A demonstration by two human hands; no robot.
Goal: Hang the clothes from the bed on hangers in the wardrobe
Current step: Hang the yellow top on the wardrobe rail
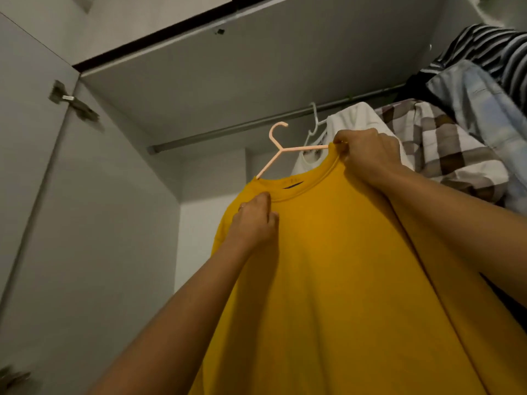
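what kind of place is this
Probably inside a wardrobe: a clothes rail runs across it, a checked shirt hangs toward its right end, and a hinged door stands open at left.

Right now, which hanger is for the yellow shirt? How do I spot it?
Look at the metal rail across the wardrobe. Just below it, over the yellow shirt, sticks up a hanger. It is peachy pink and off the rail, unlike the white hanger hooked on beside it.
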